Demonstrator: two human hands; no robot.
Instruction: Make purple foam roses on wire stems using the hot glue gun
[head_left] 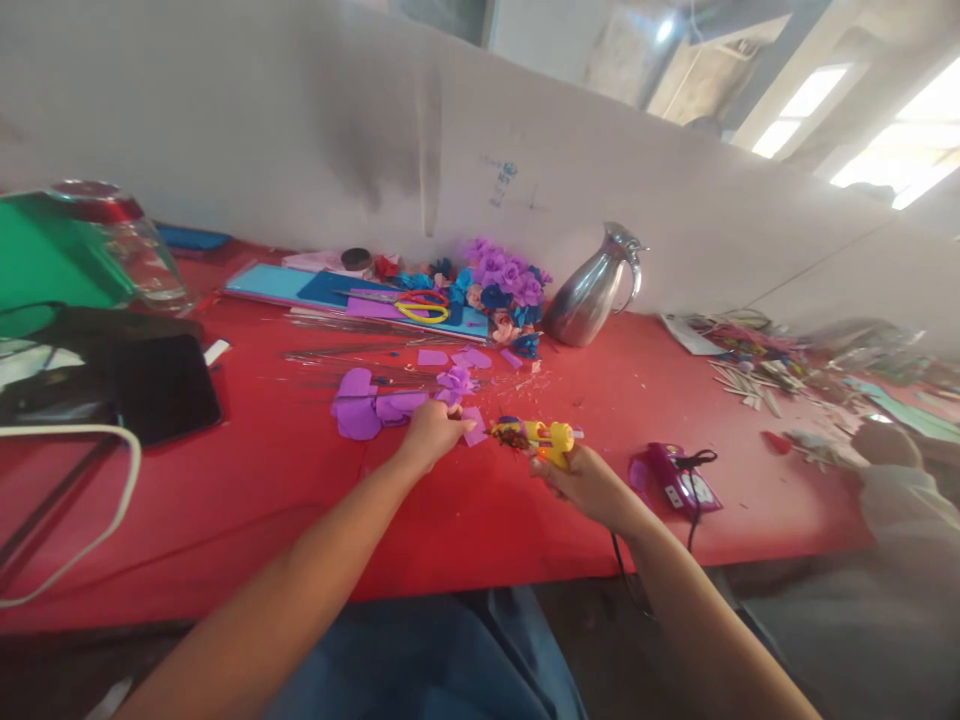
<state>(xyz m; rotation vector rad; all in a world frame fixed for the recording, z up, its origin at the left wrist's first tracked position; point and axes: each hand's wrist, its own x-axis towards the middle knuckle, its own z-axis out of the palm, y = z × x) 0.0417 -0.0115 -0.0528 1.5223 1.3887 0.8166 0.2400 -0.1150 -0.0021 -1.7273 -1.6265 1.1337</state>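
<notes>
My left hand (435,432) is closed in a pinch, with a small purple paper petal (475,428) at its fingertips. Just beyond those fingers is a purple paper flower (454,382), its thin stem pointing left. Larger purple paper petals (357,405) lie left of the hand. A yellow hot glue gun (556,440) is gripped in my right hand (574,478). Its dark, crusted nozzle points left, close to the petal. Whether glue is coming out is too small to see. More cut purple pieces (471,357) lie behind the flower.
Scissors (424,306) rest on coloured paper sheets beside finished paper flowers (502,275). A metal jug (592,290) stands against the wall. A purple device with a cord (679,478) sits right, a phone (166,388) and glass jar (142,255) left. Another person's sleeve (907,520) shows at right.
</notes>
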